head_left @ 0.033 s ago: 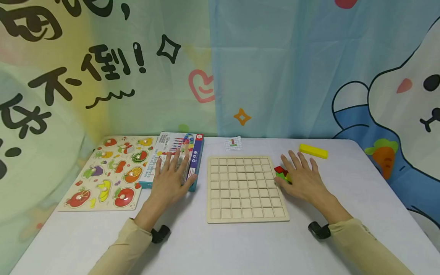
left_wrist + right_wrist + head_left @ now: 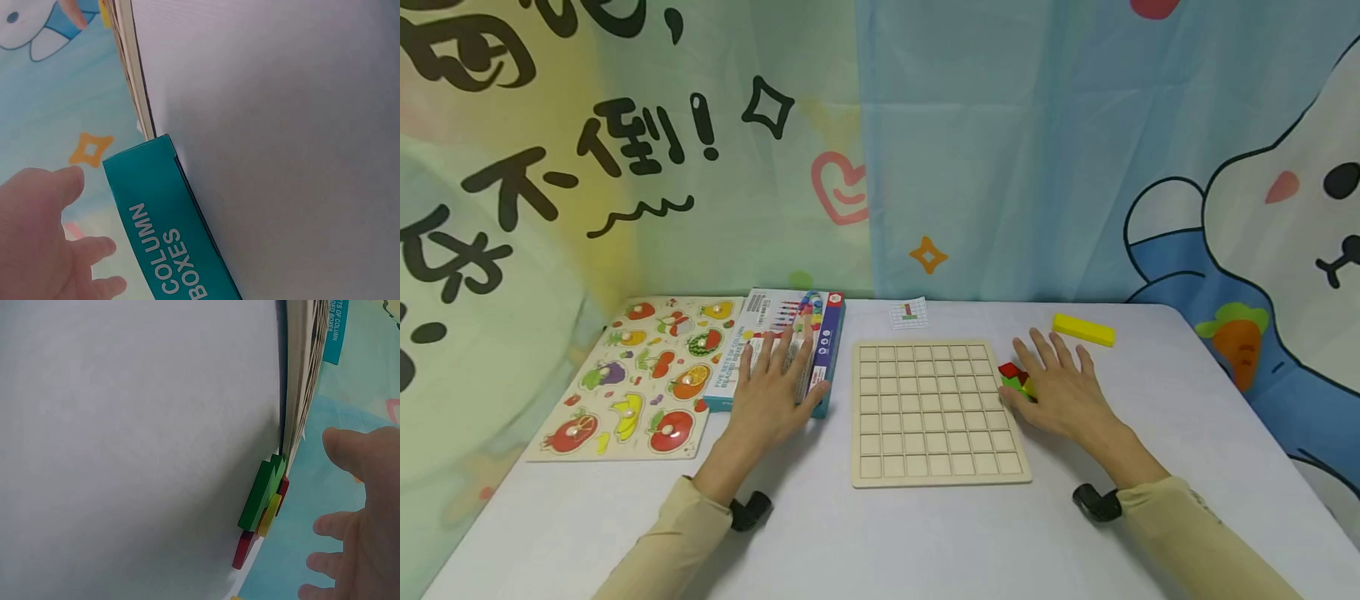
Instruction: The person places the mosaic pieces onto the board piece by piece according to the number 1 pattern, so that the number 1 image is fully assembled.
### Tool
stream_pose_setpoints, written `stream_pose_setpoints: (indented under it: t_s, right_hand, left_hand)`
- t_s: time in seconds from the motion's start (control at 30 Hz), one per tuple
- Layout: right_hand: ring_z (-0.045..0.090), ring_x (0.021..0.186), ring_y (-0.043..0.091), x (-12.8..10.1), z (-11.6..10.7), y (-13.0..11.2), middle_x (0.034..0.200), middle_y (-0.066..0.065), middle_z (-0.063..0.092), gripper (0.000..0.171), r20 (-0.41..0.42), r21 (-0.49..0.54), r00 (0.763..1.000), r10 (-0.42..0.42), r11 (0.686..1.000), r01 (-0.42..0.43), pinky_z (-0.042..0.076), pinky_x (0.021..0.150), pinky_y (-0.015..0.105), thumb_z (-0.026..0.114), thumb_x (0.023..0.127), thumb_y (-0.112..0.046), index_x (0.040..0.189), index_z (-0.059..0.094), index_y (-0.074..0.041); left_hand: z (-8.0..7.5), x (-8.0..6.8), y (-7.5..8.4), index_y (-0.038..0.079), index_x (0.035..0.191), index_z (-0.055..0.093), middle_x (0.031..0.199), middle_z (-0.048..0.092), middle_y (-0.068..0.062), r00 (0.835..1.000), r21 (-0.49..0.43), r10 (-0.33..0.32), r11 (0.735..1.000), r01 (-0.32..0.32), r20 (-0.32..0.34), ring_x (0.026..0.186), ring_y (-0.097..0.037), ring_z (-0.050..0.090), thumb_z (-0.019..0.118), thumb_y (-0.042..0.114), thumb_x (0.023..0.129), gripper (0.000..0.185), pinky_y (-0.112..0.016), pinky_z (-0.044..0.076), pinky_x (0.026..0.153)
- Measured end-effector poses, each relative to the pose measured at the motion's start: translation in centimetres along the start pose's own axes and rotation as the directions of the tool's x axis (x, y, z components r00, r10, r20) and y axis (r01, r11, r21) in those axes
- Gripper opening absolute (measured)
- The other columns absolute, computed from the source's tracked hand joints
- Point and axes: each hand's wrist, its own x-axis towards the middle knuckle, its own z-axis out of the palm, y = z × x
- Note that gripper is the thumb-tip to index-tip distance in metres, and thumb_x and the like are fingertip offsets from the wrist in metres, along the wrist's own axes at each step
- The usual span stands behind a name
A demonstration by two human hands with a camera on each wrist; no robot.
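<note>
Head view: both hands lie flat on the tabletop (image 2: 880, 542), one on each side of the wooden grid board (image 2: 936, 410), which sits square in the middle with its edges parallel to the tabletop's edges. The left hand (image 2: 775, 387) rests with straight, spread fingers on the teal box (image 2: 778, 346); nothing is gripped, the grip lies slack. That box runs with its long axis from near edge to far edge, between the grid board and the fruit puzzle (image 2: 640, 375) by the left edge. The right hand (image 2: 1060, 383) lies open too, its fingers straight, its thumb side touching the small pile of coloured blocks (image 2: 1015, 379), red, green and yellow, just beside the board's right edge. Farther back, the yellow bar (image 2: 1083, 329) lies crosswise near the far right corner.
</note>
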Motion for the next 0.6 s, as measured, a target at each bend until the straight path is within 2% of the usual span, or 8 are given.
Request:
stream_pose_setpoints:
  t_s: [0.27, 0.6]
  right_hand:
    - [0.013, 0.14, 0.046, -0.04, 0.1, 0.2, 0.154, 0.022, 0.019, 0.078, -0.015, -0.004, 1.0, 0.006, 1.0, -0.006, 0.007, 0.108, 0.066, 0.051, 0.09, -0.054, 0.148, 0.028, -0.008]
    - [0.013, 0.139, 0.048, -0.14, -0.02, 0.08, 0.154, 0.024, 0.017, 0.079, 0.006, 0.027, 1.0, 0.009, 1.0, -0.009, 0.007, 0.108, 0.067, 0.049, 0.091, -0.054, 0.15, 0.024, -0.008]
  left_hand:
    - [-0.06, 0.01, 0.03, 0.018, 0.151, 0.024, 0.158, 0.014, -0.013, 1.0, 0.02, 0.001, 1.0, -0.001, 0.013, 0.146, -0.036, 0.009, 0.041, 0.057, 0.093, 0.071, -0.057, 0.003, 0.115]
    - [-0.04, -0.12, 0.13, 0.019, 0.15, 0.026, 0.159, 0.014, -0.011, 1.0, 0.026, -0.002, 1.0, 0.001, 0.016, 0.146, -0.035, 0.01, 0.041, 0.057, 0.093, 0.071, -0.057, 0.003, 0.115]
